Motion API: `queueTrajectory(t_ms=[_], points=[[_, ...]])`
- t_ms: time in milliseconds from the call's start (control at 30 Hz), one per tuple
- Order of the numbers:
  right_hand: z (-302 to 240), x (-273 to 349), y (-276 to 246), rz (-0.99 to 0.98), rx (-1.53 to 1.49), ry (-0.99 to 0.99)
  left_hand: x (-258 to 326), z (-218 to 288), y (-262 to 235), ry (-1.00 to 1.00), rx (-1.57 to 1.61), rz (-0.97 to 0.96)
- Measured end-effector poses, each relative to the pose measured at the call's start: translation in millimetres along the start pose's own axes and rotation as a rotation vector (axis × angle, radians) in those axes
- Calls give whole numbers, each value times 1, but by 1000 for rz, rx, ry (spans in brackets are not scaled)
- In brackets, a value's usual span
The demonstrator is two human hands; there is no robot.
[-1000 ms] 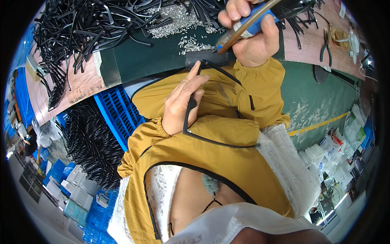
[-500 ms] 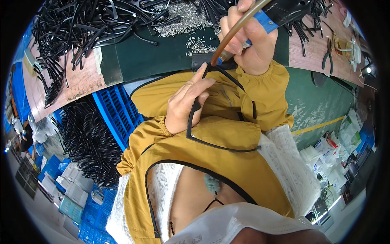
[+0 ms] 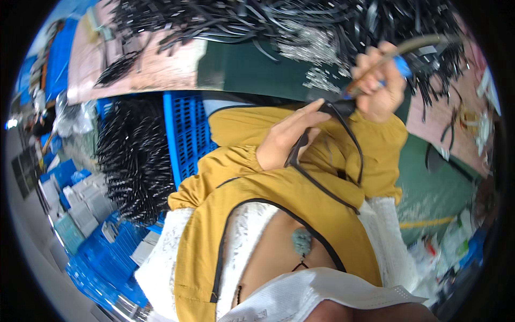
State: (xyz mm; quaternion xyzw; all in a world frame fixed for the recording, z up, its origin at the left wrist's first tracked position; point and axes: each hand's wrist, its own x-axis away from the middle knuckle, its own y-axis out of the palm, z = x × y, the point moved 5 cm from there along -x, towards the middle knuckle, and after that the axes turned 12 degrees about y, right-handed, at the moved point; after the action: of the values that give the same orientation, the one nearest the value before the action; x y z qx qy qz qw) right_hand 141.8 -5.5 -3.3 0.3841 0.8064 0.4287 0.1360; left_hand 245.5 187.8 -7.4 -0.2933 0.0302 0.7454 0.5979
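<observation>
My left hand (image 3: 287, 137) is closed on a black eyeglass frame (image 3: 328, 191), held above my lap at the table's edge. One slim temple of it points down to the right; another dark arm (image 3: 351, 134) curves beside it. In my right hand (image 3: 380, 88) is a powered screwdriver with a blue band (image 3: 402, 67) and a dark body. Its tip end is low, close to the frame's hinge near my left fingertips; motion blur hides whether they touch. A brown hose (image 3: 410, 45) runs across in front of my right hand.
Black temples (image 3: 214, 19) are heaped across the table (image 3: 241, 67), with small metal screws (image 3: 316, 45) spilled beside them. Pliers (image 3: 449, 131) lie at the right. A blue basket (image 3: 182, 142) and a large stack of black frames (image 3: 134, 161) stand at the left below the table edge.
The view has swung, so most of the scene sits further right and is blurred. My hands still hold the eyeglass frame and the screwdriver, close together.
</observation>
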Motion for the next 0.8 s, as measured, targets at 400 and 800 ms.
queueTrajectory(t_ms=[400,800], points=[[-106,2,-93,841,1901,-536,-29,-77,-237,-383,-743,990],[-120,16,-129,716,1018,-875,-290,-121,-94,300,-1331,-381]])
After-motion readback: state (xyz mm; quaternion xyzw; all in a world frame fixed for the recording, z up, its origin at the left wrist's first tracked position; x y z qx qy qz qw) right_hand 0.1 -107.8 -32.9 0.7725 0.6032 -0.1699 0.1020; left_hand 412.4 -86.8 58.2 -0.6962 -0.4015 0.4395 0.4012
